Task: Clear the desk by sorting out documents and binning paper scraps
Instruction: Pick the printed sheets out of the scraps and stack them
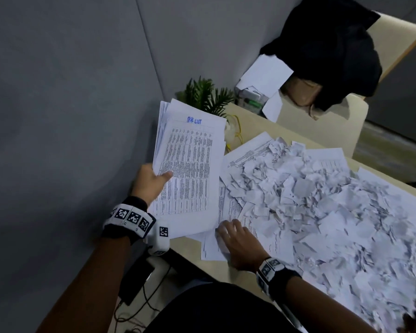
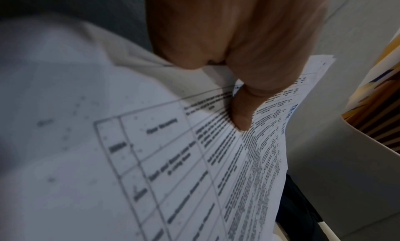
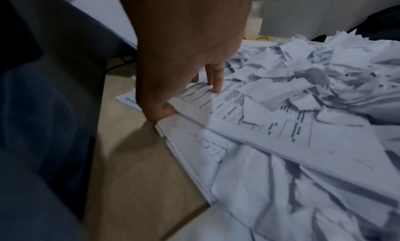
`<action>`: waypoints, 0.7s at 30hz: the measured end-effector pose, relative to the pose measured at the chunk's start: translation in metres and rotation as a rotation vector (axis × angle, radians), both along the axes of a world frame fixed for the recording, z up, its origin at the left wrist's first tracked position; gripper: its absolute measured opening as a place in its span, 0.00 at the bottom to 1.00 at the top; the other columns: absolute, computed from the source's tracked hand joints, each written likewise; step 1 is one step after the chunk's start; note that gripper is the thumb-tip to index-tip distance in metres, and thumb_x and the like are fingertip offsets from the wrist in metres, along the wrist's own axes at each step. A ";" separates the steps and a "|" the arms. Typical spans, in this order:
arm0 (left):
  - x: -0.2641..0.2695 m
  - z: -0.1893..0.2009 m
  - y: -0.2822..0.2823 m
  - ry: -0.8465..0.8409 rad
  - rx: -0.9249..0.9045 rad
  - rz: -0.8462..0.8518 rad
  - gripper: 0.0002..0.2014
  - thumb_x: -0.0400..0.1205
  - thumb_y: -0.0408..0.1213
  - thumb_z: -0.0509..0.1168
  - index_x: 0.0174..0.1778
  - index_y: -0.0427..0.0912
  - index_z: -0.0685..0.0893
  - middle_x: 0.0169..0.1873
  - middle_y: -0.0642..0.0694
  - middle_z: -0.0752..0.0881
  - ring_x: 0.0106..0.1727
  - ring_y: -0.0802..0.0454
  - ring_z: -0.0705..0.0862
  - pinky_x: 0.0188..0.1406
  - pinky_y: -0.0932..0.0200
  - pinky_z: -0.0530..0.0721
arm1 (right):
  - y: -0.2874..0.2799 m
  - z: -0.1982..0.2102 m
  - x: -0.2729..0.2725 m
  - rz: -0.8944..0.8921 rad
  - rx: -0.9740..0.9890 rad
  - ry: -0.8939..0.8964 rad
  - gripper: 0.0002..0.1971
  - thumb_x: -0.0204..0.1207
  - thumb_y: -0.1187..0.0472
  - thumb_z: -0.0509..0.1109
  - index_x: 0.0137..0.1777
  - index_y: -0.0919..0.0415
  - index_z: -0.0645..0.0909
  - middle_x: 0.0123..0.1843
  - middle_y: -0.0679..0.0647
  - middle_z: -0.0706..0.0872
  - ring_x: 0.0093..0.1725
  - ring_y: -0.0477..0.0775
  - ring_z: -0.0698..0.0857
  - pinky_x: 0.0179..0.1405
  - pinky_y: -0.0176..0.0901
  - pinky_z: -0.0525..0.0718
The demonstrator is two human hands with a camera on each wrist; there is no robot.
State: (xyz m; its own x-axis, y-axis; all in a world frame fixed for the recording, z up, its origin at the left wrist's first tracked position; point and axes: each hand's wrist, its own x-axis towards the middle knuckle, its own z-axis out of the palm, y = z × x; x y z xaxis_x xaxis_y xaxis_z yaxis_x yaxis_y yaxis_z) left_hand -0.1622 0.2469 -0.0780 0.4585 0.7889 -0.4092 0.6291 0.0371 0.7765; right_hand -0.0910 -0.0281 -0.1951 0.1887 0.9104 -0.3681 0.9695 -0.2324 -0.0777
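Observation:
My left hand point(image 1: 157, 180) holds a stack of printed documents point(image 1: 187, 164) up over the desk's left end, its thumb point(image 2: 240, 114) pressed on the top sheet point(image 2: 173, 159), a table with a blue handwritten heading. My right hand point(image 1: 228, 233) is at the near edge of the desk point(image 1: 226, 267). It pinches a printed sheet point(image 3: 249, 125), thumb point(image 3: 164, 111) under the edge and fingers point(image 3: 216, 85) on top. A big heap of torn paper scraps point(image 1: 310, 200) covers more sheets to the right.
A small green plant point(image 1: 207, 97) and a yellow cable point(image 1: 238, 133) sit at the desk's far left corner. A black garment point(image 1: 334, 51) hangs over a box and loose papers point(image 1: 264, 73) behind. Grey partition point(image 1: 70, 92) stands left. Cables and a dark device point(image 1: 139, 282) lie below.

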 end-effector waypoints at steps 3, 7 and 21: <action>0.002 0.000 0.001 -0.033 -0.004 -0.027 0.16 0.79 0.35 0.72 0.61 0.34 0.81 0.49 0.45 0.84 0.52 0.47 0.83 0.60 0.53 0.78 | -0.009 -0.007 -0.001 0.009 0.112 -0.117 0.19 0.74 0.55 0.59 0.59 0.65 0.79 0.45 0.61 0.82 0.40 0.62 0.79 0.31 0.50 0.79; 0.003 -0.002 0.003 -0.019 -0.024 -0.087 0.16 0.78 0.37 0.73 0.61 0.39 0.83 0.51 0.43 0.88 0.54 0.40 0.87 0.61 0.45 0.82 | -0.014 0.006 0.008 -0.066 0.247 -0.148 0.11 0.68 0.64 0.56 0.38 0.60 0.81 0.30 0.55 0.77 0.30 0.59 0.75 0.32 0.48 0.70; 0.030 0.015 -0.017 -0.115 -0.083 -0.082 0.23 0.82 0.30 0.68 0.71 0.28 0.72 0.57 0.46 0.75 0.62 0.45 0.76 0.67 0.46 0.73 | -0.074 0.113 0.080 -0.455 0.612 0.193 0.08 0.78 0.71 0.63 0.52 0.59 0.77 0.48 0.53 0.78 0.41 0.56 0.79 0.38 0.40 0.72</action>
